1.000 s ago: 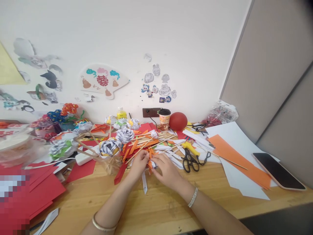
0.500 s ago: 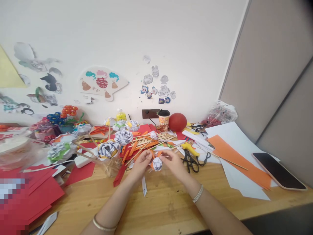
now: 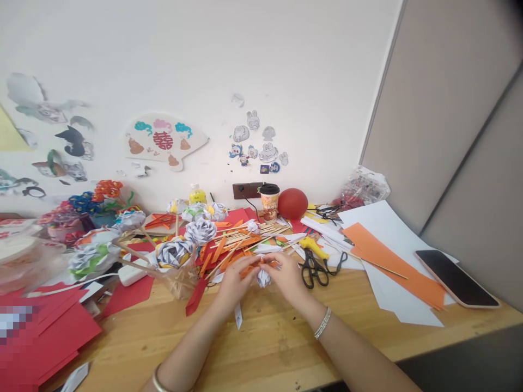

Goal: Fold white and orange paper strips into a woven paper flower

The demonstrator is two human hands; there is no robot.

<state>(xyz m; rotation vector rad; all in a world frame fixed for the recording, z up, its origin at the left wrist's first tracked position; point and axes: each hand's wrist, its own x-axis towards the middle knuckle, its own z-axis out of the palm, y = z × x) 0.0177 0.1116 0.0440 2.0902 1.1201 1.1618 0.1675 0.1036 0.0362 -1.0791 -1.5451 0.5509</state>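
Here, left hand [image 3: 235, 277] and right hand [image 3: 287, 276] are pinching orange paper [image 3: 247, 269], clamped on it close together. White paper flower [image 3: 263, 278] is hanging just below, between them, above tabletop [image 3: 265, 348]. Scissors [image 3: 311, 263] are lying just beside right hand. Wooden sticks [image 3: 232, 238] are lying behind both hands among paper strips [image 3: 219, 249]. Cup [image 3: 269, 204] is standing next to red balloon [image 3: 293, 203], near wall [image 3: 286, 65].

White paper flower [image 3: 264, 279], orange strip [image 3: 249, 268], black scissors [image 3: 309, 263], red balloon [image 3: 292, 204], brown-and-orange patterned cup [image 3: 269, 207].
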